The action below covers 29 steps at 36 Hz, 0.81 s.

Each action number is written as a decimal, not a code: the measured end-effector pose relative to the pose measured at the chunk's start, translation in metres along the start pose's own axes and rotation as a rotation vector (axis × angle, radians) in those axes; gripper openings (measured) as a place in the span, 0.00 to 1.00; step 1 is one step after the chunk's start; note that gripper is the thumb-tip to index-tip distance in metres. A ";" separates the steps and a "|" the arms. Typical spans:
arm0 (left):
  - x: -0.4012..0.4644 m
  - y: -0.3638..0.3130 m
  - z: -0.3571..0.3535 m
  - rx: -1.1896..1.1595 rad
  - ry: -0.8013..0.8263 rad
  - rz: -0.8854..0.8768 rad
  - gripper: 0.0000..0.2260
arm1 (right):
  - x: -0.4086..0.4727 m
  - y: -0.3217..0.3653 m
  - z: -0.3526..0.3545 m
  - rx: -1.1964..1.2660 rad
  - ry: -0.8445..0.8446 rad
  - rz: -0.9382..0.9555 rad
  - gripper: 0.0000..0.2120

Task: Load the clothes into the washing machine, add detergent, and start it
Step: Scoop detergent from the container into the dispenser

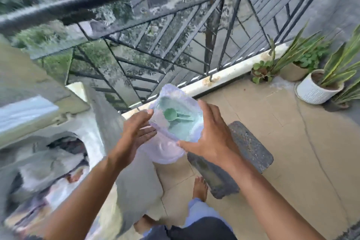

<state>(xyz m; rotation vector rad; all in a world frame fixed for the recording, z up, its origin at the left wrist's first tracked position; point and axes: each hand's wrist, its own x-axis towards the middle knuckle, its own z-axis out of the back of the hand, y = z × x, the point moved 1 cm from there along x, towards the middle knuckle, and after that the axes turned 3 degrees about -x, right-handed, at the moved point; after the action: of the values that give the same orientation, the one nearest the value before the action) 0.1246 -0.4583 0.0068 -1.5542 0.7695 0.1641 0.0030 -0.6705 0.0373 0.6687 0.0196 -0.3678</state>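
You hold the open detergent bag [171, 122] between both hands: your left hand [136, 132] cups its side with fingers fairly straight, and your right hand [212, 138] curls round the other edge. A green scoop [175, 116] lies on the powder inside. The bag is soft, so a loose hold or a tilt could spill powder onto the floor [292, 152] below your hands. The washing machine [64, 158] sits left of your left hand, clothes [58, 148] seemingly inside. No writing is readable.
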 end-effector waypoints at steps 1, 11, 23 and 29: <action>-0.011 -0.008 0.010 -0.009 -0.015 -0.038 0.23 | -0.001 0.016 0.001 -0.012 0.017 0.023 0.61; -0.105 -0.050 0.116 -0.116 -0.261 -0.274 0.20 | -0.021 0.175 -0.005 0.053 -0.396 0.510 0.15; -0.190 -0.029 0.210 -0.202 -0.549 -0.311 0.40 | -0.004 0.299 -0.138 -0.473 0.152 0.528 0.09; -0.206 -0.007 0.258 -0.215 -0.641 -0.319 0.39 | -0.014 0.330 -0.201 -0.596 0.203 0.622 0.07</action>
<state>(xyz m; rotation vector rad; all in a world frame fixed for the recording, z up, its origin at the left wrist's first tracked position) 0.0585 -0.1432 0.0815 -1.6692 -0.0017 0.4917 0.1218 -0.3053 0.0799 0.0964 0.1071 0.3051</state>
